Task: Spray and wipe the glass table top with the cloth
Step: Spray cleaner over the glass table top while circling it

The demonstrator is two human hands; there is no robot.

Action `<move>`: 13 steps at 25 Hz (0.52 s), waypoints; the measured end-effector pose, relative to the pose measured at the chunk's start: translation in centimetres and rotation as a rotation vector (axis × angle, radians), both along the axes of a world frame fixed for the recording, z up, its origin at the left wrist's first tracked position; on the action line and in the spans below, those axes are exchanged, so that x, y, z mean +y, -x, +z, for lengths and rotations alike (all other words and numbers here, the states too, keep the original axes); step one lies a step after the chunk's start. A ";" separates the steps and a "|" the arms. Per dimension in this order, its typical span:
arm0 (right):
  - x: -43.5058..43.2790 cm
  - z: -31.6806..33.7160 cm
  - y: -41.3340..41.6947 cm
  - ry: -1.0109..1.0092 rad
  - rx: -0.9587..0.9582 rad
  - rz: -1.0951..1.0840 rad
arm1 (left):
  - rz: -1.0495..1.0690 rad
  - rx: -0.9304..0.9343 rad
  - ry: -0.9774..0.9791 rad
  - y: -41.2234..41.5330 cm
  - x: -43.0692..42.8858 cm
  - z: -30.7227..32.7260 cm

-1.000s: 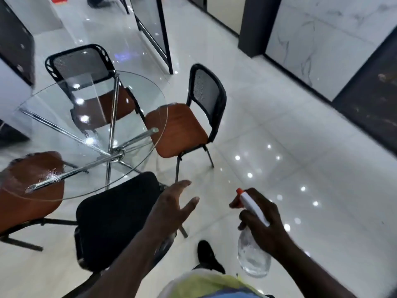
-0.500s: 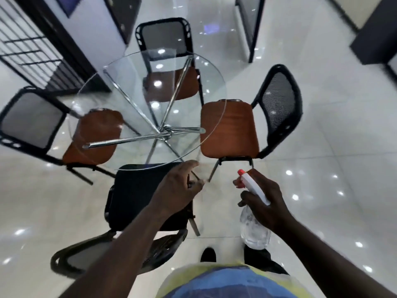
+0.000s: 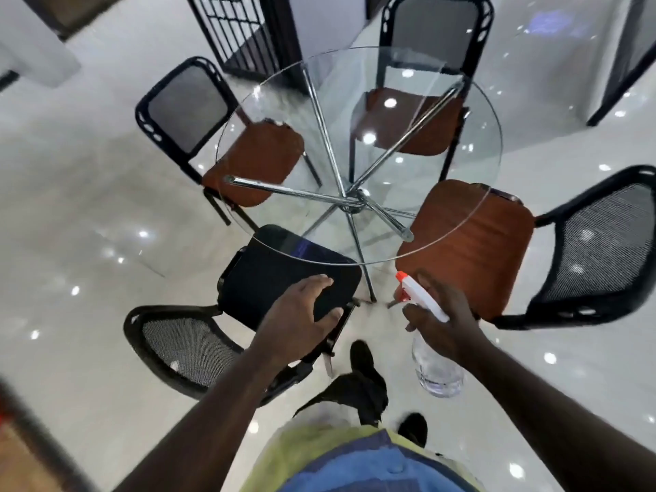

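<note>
R hand (image 3: 440, 321) curled tight round neck of clear plastic spray bottle w/ white head & orange nozzle (image 3: 438, 374); long axis tilted, nozzle aimed fwd-left at round glass table top (image 3: 358, 136) just ahead. L hand (image 3: 301, 314) fingers spread, holding nothing, over black chair seat (image 3: 269, 278); contact unclear

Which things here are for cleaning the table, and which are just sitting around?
For the job:
glass table top
spray bottle, held in the right hand
left hand, empty
No cloth is in view.

Just there:
black chair by the left hand
three brown chairs
shiny floor
</note>
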State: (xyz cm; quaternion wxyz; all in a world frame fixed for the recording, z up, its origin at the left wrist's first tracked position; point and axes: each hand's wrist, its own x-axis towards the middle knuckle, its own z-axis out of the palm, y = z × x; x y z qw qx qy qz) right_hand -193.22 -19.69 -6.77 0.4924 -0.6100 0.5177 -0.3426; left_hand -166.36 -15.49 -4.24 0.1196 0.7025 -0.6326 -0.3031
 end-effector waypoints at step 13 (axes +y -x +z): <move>-17.3 -4.5 -4.1 -0.083 0.322 0.247 | 0.033 -0.050 -0.289 -3.1 -10.3 -11.2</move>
